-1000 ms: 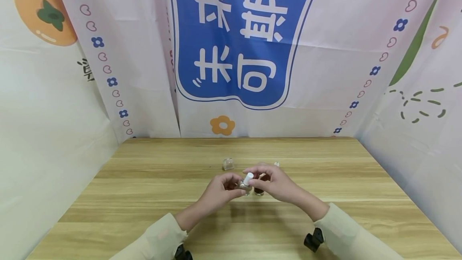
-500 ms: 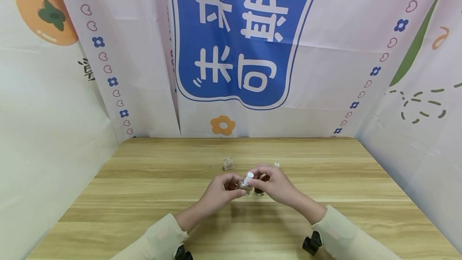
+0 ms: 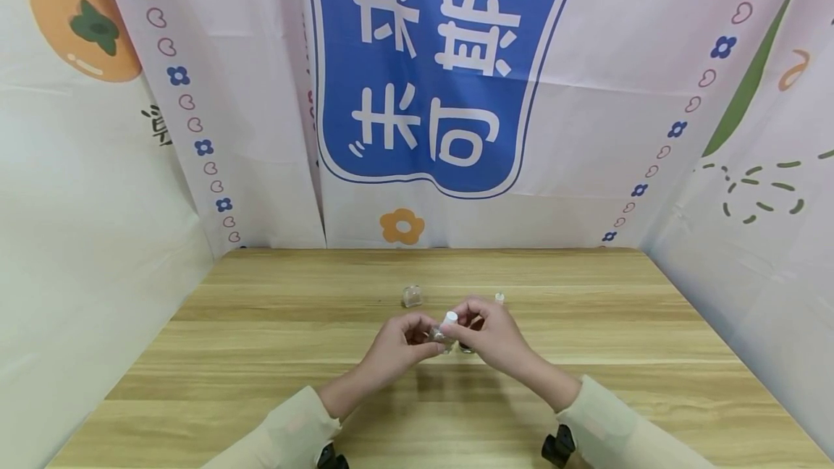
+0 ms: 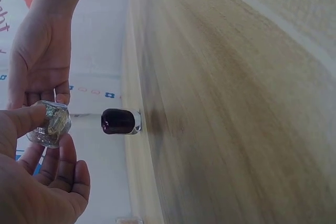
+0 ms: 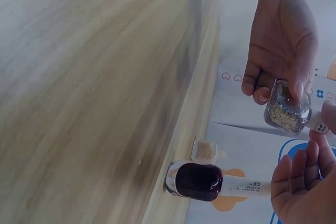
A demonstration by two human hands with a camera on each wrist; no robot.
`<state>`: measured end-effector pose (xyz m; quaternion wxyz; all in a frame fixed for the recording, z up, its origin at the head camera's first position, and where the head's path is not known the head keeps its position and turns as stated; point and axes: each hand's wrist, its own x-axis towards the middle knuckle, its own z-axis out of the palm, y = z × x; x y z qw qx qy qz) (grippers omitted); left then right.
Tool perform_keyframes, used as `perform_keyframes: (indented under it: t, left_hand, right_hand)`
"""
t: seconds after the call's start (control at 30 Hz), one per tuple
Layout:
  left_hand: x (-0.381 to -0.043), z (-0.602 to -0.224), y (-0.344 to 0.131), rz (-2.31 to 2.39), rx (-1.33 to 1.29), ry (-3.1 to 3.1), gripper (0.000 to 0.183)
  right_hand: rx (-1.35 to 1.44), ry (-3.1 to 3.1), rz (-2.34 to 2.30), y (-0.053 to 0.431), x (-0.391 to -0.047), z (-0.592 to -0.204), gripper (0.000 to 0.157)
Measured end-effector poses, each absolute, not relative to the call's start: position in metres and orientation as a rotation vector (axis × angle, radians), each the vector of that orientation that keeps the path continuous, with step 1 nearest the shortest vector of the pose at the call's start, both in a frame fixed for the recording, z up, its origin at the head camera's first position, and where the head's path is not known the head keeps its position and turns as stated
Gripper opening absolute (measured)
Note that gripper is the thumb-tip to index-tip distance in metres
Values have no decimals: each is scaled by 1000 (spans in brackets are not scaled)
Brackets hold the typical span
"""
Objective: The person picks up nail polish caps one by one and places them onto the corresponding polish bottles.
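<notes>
A small clear nail polish bottle with gold glitter [image 5: 286, 114] is in my left hand [image 3: 399, 342], gripped between thumb and fingers above the table. My right hand [image 3: 494, 333] pinches this bottle's white cap [image 3: 451, 318] from the right, and the cap tilts towards the right. The cap's lower end meets the bottle neck in the right wrist view. Below and just right of the held bottle, a dark red nail polish bottle [image 5: 199, 181] stands upright on the table with a white cap; my right hand covers most of it in the head view.
A small clear glass bottle [image 3: 412, 297] sits on the wooden table [image 3: 293, 353] behind my left hand. Beyond my right hand, a small white cap-like top [image 3: 499, 297] shows. Printed cloth [image 3: 586, 165] hangs along the table's back and sides.
My right wrist and forearm have swung slightly left, and the right fingers have turned around the white cap. The left hand and the glitter bottle have stayed nearly still.
</notes>
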<state>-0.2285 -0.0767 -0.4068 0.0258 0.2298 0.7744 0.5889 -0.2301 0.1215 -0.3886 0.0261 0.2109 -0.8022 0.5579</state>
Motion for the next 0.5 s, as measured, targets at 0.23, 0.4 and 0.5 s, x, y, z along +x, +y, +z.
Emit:
perform_keyframes:
  t: [0.23,0.4,0.5]
  left_hand:
    - [-228,-408,-77,1819,704,2399,19]
    - [-228,-407,-77,1816,692,2403,19]
    - [-228,-407,-78,1805,685,2416,19]
  right_hand:
    - [643,-2489,1725,121,-229,-389,20]
    - [731,-2520,1718,124,-229,-386,26]
    - [820,-2522,1680,126,-230,-384,30]
